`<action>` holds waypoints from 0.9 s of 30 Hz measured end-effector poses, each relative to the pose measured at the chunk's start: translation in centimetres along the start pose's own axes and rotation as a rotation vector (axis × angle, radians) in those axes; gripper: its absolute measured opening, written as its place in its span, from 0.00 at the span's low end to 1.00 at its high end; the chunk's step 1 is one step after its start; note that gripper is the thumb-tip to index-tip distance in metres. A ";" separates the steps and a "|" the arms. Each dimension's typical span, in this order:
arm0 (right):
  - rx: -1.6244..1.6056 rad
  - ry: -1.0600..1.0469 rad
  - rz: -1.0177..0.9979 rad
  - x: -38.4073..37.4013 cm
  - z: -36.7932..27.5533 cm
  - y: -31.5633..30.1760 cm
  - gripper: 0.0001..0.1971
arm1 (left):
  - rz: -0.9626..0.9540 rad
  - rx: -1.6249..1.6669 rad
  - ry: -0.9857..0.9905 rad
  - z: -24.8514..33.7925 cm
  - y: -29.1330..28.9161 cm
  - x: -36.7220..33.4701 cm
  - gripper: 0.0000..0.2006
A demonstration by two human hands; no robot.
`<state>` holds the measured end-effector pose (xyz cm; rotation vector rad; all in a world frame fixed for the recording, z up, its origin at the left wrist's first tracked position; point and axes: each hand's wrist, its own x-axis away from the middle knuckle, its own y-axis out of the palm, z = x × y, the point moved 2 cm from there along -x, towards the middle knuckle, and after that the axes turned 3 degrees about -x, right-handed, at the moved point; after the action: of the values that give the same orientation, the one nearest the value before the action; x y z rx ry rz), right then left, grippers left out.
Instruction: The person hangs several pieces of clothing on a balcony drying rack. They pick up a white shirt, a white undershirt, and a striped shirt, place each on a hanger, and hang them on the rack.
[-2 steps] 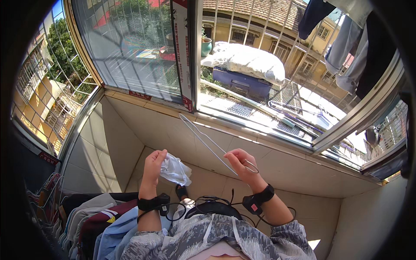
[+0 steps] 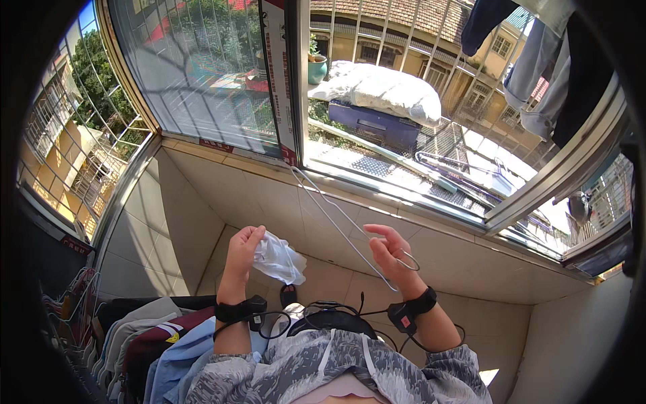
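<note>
My left hand (image 2: 240, 259) is closed on the edge of a bunched white cloth item (image 2: 279, 259), which hangs off to its right; whether it is a garment I cannot tell. A thin metal wire hanger (image 2: 336, 225) is in my right hand (image 2: 393, 252). Its hook curls out on the right side of that hand, while the long wire body slants up and left toward the window sill. The index finger of this hand is lifted off the wire, the other fingers partly curled around it. Hanger and cloth are apart.
Clothes on hangers (image 2: 145, 337) crowd the lower left. Ahead rises a tiled wall (image 2: 256, 195) below an open window. Outside it are a blue box (image 2: 373, 124) under a white cover, poles, and hanging laundry (image 2: 538, 74). Cables run between my wrist bands.
My right hand has shifted slightly right with the hanger, and its index finger has lifted from a pinch. The white cloth has swung a little to the right.
</note>
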<state>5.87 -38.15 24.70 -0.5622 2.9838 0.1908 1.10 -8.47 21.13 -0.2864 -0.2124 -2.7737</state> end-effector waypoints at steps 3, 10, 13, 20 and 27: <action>-0.202 -0.076 0.136 3.9 -3.3 -6.5 0.11 | -0.169 -0.100 0.060 3.0 4.9 0.5 0.11; -0.716 -0.783 0.020 7.9 -11.1 -10.1 0.15 | -0.631 -0.193 0.193 10.4 15.8 2.5 0.11; -0.556 -0.907 0.225 8.4 -12.6 -8.3 0.16 | -0.678 -0.112 0.220 11.9 20.0 3.6 0.11; -0.157 -1.000 0.604 8.7 -9.6 -4.9 0.15 | -0.737 -0.010 0.225 13.5 24.6 6.2 0.10; 0.213 -0.641 0.480 7.6 -4.1 -4.2 0.12 | -0.646 0.217 0.305 15.3 21.1 6.5 0.11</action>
<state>0.07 -45.29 27.41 0.2176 2.4053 0.0648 5.12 -27.42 39.74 0.3199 -0.6149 -3.3245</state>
